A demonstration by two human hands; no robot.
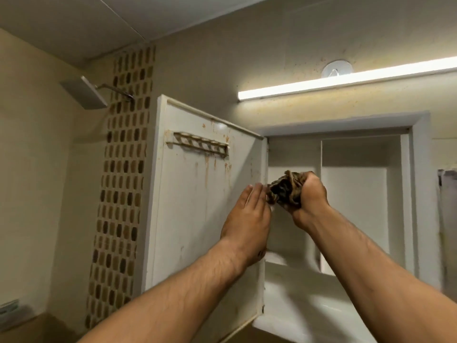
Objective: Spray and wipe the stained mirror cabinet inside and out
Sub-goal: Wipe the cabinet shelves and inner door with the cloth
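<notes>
1 head view, facing up, near cabinet (419, 194).

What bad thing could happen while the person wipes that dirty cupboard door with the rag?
1. The left hand lies flat on the open door close to its hinge edge. If the door swings, the fingers might get pinched.
2. The cloth bunched in the right hand looks dark and mottled, so it may smear the brown streaks rather than lift them.
</notes>
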